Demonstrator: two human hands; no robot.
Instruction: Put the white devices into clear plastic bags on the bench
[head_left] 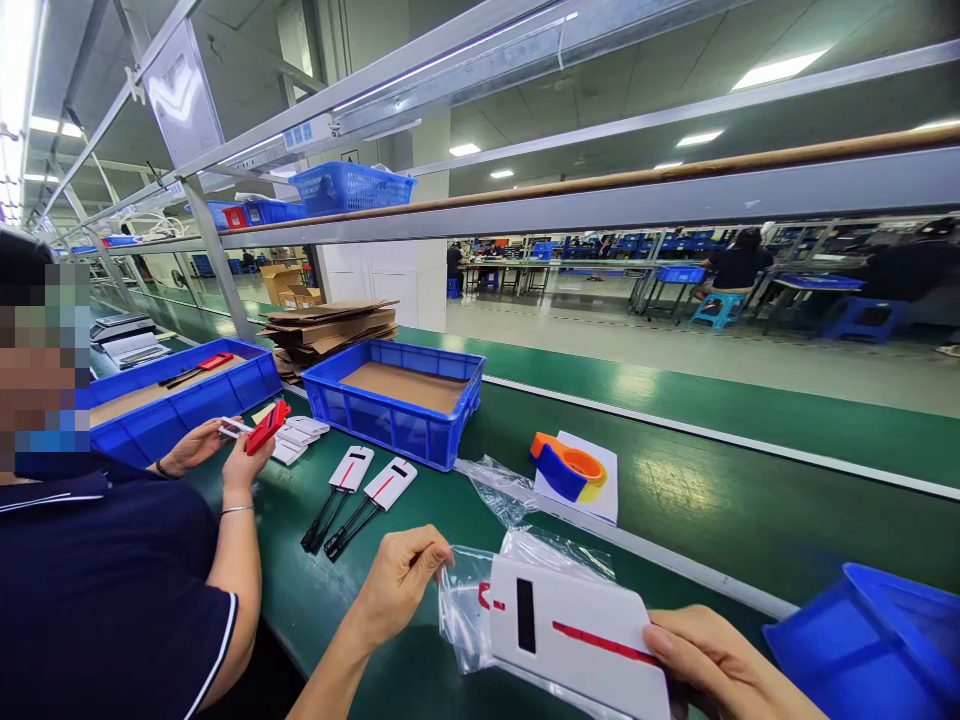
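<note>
My right hand (720, 655) grips one end of a flat white device (577, 610) with a black window and a red stripe. The device's far end lies at the mouth of a clear plastic bag (466, 615), or partly in it; the film is too transparent to tell. My left hand (401, 580) pinches the edge of that bag between thumb and fingers. Beyond it, two similar white devices (391, 482) with black cables lie on the green bench. More clear plastic bags (506, 488) lie behind the held device.
A tape dispenser (574, 465) rests on white paper. A blue bin (874, 640) stands at the right, a cardboard-lined blue crate (390, 440) ahead. At left, a co-worker's hands (244, 460) hold a red piece beside another crate (187, 415). Flattened cardboard (330, 335) is stacked behind.
</note>
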